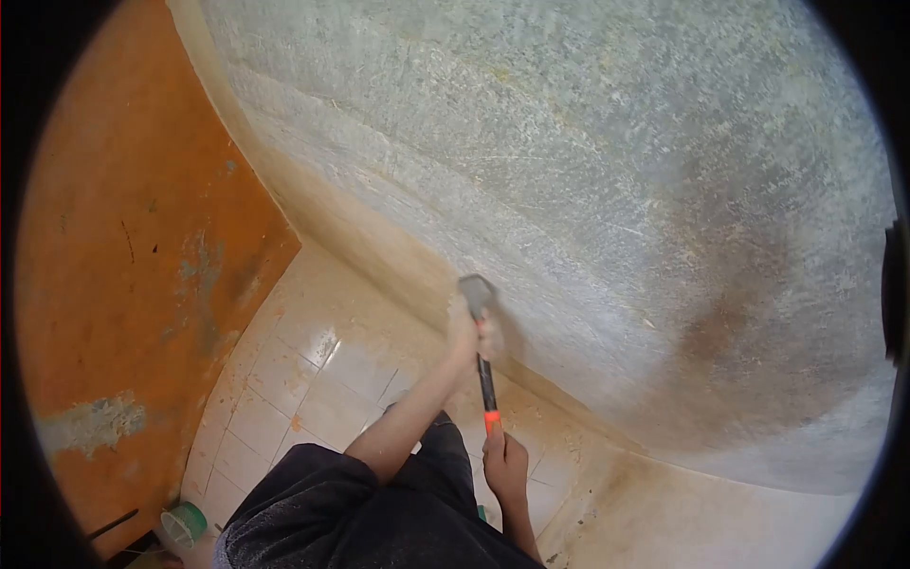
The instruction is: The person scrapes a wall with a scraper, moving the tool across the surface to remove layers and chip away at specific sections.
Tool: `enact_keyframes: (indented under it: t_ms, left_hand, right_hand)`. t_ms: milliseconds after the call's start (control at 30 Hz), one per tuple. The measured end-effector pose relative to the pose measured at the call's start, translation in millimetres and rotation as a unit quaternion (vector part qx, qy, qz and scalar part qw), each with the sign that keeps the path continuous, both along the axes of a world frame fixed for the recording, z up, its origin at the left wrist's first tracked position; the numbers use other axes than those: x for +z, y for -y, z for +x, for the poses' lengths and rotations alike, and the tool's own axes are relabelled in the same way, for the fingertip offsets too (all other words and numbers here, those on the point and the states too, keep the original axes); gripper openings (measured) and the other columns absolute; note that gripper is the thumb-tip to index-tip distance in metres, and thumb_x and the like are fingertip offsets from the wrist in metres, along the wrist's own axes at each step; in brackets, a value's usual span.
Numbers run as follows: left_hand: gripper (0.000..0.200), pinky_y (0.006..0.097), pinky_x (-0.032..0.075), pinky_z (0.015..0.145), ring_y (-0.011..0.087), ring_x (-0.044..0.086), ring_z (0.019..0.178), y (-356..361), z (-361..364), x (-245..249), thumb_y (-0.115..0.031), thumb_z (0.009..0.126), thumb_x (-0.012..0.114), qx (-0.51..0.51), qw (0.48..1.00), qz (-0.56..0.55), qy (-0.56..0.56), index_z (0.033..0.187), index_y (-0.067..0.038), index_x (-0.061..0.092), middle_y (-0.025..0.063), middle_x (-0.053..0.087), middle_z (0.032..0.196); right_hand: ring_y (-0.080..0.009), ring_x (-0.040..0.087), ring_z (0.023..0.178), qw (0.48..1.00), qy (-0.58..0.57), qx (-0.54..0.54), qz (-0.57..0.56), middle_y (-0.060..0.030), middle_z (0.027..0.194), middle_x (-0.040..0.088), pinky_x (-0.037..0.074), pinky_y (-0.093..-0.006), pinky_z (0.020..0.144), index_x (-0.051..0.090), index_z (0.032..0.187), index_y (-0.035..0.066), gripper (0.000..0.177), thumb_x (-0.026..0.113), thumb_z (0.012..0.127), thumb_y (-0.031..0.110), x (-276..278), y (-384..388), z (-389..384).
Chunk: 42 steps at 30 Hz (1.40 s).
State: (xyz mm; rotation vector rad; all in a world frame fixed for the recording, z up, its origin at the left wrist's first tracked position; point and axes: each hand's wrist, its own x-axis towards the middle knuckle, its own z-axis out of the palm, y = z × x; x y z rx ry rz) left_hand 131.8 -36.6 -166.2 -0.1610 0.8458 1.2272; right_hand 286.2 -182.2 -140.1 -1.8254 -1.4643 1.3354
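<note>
A long-handled scraper [487, 381] with a grey flat head and a black handle with orange bands slants up to the wall [607, 237]. My left hand [467, 334] is closed round it just below the head, slightly blurred. Lower down, my right hand [505, 467] grips the handle's end, fingers wrapped by the orange band. The scraper's head overlaps the lower part of the wall in this view. Rough pale grey-green patches and scratch marks cover the wall's surface.
To the left stands an orange surface [123, 256] with chipped patches. White floor tiles [270, 379] carry brownish dust along the wall's foot. A green-rimmed container [184, 523] sits at the lower left. A shadow falls on the wall at right.
</note>
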Motion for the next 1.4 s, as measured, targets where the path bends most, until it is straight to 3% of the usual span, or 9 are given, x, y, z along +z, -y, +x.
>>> enact_keyframes:
  t_ms: [67,233,367,467,667,800,867,1067,1400]
  left_hand:
    - [0.049,0.0248,0.022,0.035,0.0076,0.022,0.037,-13.2,-24.9,-22.8,-0.058,0.1,0.026,0.088,0.996,0.022,-0.021,0.079,-0.018,0.042,-0.0074,0.024,0.051]
    - [0.047,0.0251,0.022,0.034,0.0064,0.022,0.037,4.1,3.9,8.0,-0.055,0.101,0.025,-0.008,1.0,0.007,0.025,0.08,-0.018,0.042,-0.0088,0.025,0.051]
    - [0.047,0.026,0.022,0.032,0.0066,0.023,0.036,-8.1,-17.7,-12.7,-0.057,0.1,0.026,0.063,0.998,0.005,0.015,0.08,-0.019,0.043,-0.0084,0.026,0.05]
    - [0.046,0.0263,0.021,0.032,0.0071,0.023,0.035,-10.2,-22.4,-11.7,-0.057,0.1,0.027,0.057,0.998,-0.018,0.024,0.079,-0.019,0.043,-0.0079,0.026,0.05]
    - [0.044,0.0261,0.019,0.034,0.0083,0.02,0.036,-5.5,-9.8,-0.4,-0.055,0.1,0.027,0.042,0.999,0.002,0.029,0.079,-0.019,0.042,-0.0075,0.025,0.051]
    - [0.046,0.0259,0.019,0.035,0.0077,0.02,0.037,-0.2,-7.2,5.0,-0.056,0.1,0.026,0.037,0.999,0.012,0.024,0.08,-0.019,0.042,-0.0079,0.025,0.052]
    - [0.047,0.025,0.02,0.034,0.0067,0.02,0.037,2.5,5.3,19.9,-0.058,0.1,0.026,-0.009,0.999,0.005,0.031,0.08,-0.018,0.042,-0.0082,0.024,0.052]
    - [0.041,0.0267,0.02,0.035,0.0072,0.021,0.036,-5.7,-14.1,-2.3,-0.049,0.1,0.028,0.056,0.998,0.034,-0.003,0.078,-0.019,0.044,-0.0075,0.025,0.051]
    - [0.04,0.0242,0.018,0.031,0.0053,0.021,0.035,0.1,-16.8,2.9,-0.048,0.102,0.029,0.018,0.997,0.05,0.057,0.081,-0.018,0.045,-0.0083,0.025,0.051]
  right_hand:
    - [-0.01,0.044,0.051,0.998,0.024,0.031,0.042,-0.001,0.055,0.045,0.036,-0.0293,0.048,0.053,0.069,0.001,0.048,0.048,0.102,0.035,4.6,-12.3,-6.4]
    - [-0.0119,0.047,0.052,0.999,-0.005,-0.007,-0.034,-0.003,0.056,0.049,0.038,-0.0307,0.05,0.056,0.071,0.0,0.049,0.048,0.102,0.038,4.9,16.1,6.0]
    - [-0.0108,0.045,0.052,0.999,0.015,0.018,0.021,-0.002,0.056,0.048,0.037,-0.0294,0.049,0.055,0.07,0.001,0.05,0.047,0.102,0.038,11.1,-5.0,-7.2]
    - [-0.0169,0.053,0.056,0.999,0.013,0.039,0.012,-0.01,0.059,0.055,0.043,-0.0336,0.055,0.059,0.072,-0.002,0.045,0.048,0.1,0.032,10.0,-9.8,-10.5]
    - [-0.0151,0.052,0.054,0.999,0.016,0.011,-0.041,-0.0071,0.056,0.051,0.042,-0.0327,0.053,0.058,0.073,-0.001,0.046,0.048,0.101,0.034,19.5,-2.8,1.1]
    - [-0.0056,0.039,0.047,0.996,-0.055,0.006,-0.063,0.0025,0.056,0.043,0.032,-0.0252,0.045,0.051,0.07,0.005,0.048,0.045,0.103,0.039,21.1,7.4,-2.5]
    - [-0.0106,0.048,0.05,0.994,-0.04,-0.026,-0.095,-0.0029,0.055,0.049,0.039,-0.0291,0.05,0.056,0.071,0.001,0.047,0.046,0.103,0.034,21.6,14.6,10.5]
    - [-0.0103,0.049,0.052,0.999,-0.013,0.027,-0.036,-0.004,0.056,0.05,0.039,-0.0297,0.051,0.056,0.072,0.0,0.046,0.046,0.102,0.033,26.1,-2.9,-6.6]
    - [-0.0158,0.053,0.049,0.996,-0.039,0.017,-0.08,-0.0086,0.057,0.055,0.042,-0.0315,0.05,0.059,0.079,-0.001,0.044,0.046,0.102,0.034,27.7,8.6,-14.8]
